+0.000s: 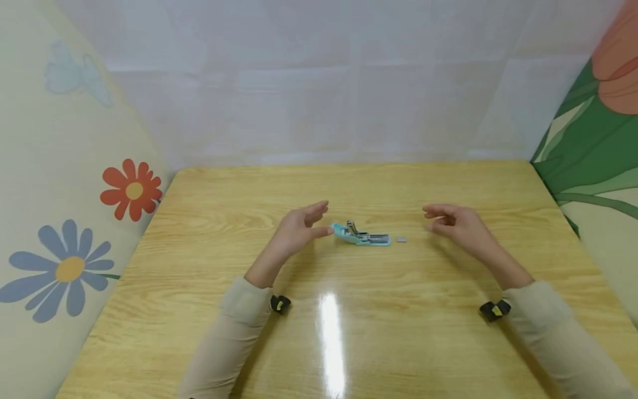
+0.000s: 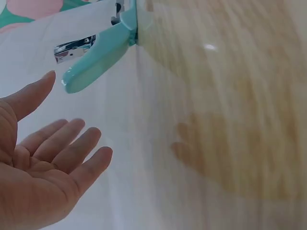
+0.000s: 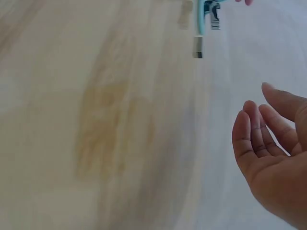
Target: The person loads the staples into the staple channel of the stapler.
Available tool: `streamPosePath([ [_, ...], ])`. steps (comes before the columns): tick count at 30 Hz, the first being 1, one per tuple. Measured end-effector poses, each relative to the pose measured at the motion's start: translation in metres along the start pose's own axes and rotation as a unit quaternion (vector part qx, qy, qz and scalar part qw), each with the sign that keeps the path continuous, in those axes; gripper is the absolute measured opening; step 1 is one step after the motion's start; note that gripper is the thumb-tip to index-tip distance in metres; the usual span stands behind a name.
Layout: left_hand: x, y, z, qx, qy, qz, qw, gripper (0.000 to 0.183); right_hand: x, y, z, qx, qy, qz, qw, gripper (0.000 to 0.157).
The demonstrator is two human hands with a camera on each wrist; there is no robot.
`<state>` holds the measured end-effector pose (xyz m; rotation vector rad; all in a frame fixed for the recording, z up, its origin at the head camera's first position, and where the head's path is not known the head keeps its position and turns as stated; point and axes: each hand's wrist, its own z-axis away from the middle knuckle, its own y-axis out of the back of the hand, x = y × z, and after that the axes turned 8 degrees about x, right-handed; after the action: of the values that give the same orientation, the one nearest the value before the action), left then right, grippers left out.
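Observation:
A light teal stapler (image 1: 377, 242) lies opened out on the table, its top arm (image 2: 98, 60) tilted up toward the left and its metal magazine (image 1: 350, 227) showing. Just right of its base lies a small grey strip of staples (image 1: 401, 240), also visible in the right wrist view as a short strip of staples (image 3: 198, 47). My left hand (image 1: 299, 228) hovers beside the raised end, fingers spread and holding nothing; the left wrist view shows a gap between thumb and stapler. To the right of the strip, my right hand (image 1: 461, 228) is held above the table with relaxed, slightly bent fingers and nothing in them.
The wood-grain table (image 1: 259, 194) runs back to a white cloth backdrop (image 1: 319, 111). Walls with painted flowers stand at the left (image 1: 70, 270) and right. A bright light reflection crosses the table's front middle. Each wrist wears a small black camera mount (image 1: 493, 310).

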<state>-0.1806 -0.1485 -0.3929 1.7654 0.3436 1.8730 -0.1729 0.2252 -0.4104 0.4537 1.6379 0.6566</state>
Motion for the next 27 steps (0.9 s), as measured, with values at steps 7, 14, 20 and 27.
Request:
streamPosePath([
  [7,-0.007,-0.006,-0.006,-0.015,0.021,0.033,0.9991,0.058,0.011,-0.012,-0.009,-0.022,-0.027,0.021,0.999,0.040],
  [14,-0.005,-0.010,-0.006,-0.031,0.032,0.034,0.9984,0.050,0.017,-0.020,-0.010,-0.033,-0.011,0.068,0.997,0.037],
  [20,-0.002,-0.011,-0.005,-0.024,0.046,0.038,0.9979,0.046,0.019,-0.027,-0.013,-0.034,0.010,0.079,0.996,0.034],
  [27,-0.001,-0.012,-0.006,-0.017,0.050,0.031,0.9981,0.043,0.017,-0.032,-0.013,-0.029,0.023,0.099,0.994,0.029],
])
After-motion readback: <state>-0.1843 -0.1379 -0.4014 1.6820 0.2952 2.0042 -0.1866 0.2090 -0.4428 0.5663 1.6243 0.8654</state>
